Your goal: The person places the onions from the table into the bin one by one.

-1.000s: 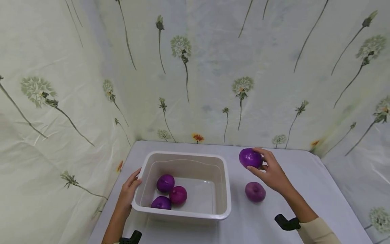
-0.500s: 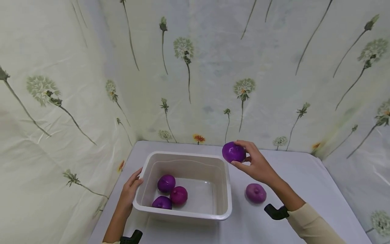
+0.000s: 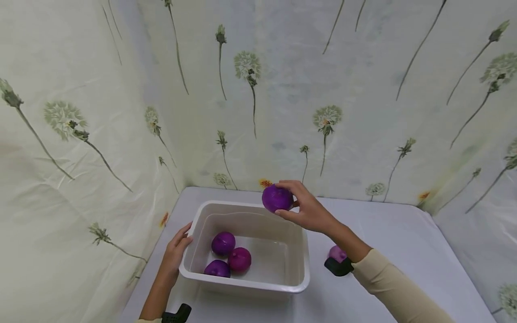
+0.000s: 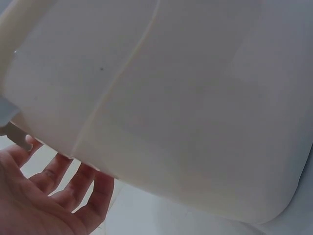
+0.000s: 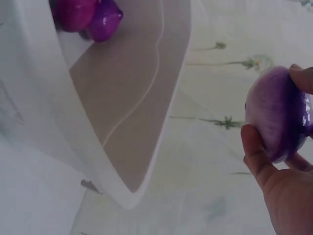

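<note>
At lower left, the left hand (image 3: 174, 256), fingers straight, rests on the tub (image 3: 300, 269) rim. Three onions (image 3: 231, 259) crowd the tub's left half; its right half lies open. Above the far rim, frame centre, the right hand (image 3: 308, 210) grips a purple onion (image 3: 277, 198).

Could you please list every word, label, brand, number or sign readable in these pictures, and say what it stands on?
None: no readable text shows in any view.
The white tub, the purple onion that the right hand holds, and the three onions in the tub bear no lettering.
The backdrop sheet carries only printed dandelions.
The left hand rests on the tub's plain wall.
</note>
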A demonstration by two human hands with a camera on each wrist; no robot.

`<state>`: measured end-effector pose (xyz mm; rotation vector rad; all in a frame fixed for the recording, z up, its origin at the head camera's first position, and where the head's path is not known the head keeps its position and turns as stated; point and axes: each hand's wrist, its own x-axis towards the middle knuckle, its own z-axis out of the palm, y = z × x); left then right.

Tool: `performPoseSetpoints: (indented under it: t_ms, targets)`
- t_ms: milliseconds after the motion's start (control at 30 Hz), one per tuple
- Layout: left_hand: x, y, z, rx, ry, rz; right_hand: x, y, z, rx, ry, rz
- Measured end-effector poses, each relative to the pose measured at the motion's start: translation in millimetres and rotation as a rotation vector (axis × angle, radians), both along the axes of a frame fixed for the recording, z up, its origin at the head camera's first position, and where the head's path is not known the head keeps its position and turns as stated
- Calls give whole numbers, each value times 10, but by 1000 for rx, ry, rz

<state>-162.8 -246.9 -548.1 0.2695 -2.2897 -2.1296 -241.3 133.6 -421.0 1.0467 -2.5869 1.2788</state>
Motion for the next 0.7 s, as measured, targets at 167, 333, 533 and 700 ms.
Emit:
performPoseSetpoints:
  t_ms: [167,333,533,700]
  targets:
    - [-8,-9,-30,-1,14,10,-60,-228,-84,3,-24,44]
    - [-11,-18,-32,2,30,3,-90,-402,-211,17,-66,75]
    - [-5,-36,-28,2,27,-1,-139,-547,-370,32,-78,99]
    - [-16,-46,-28,-1,27,-5,-184,-627,-480,32,-58,113]
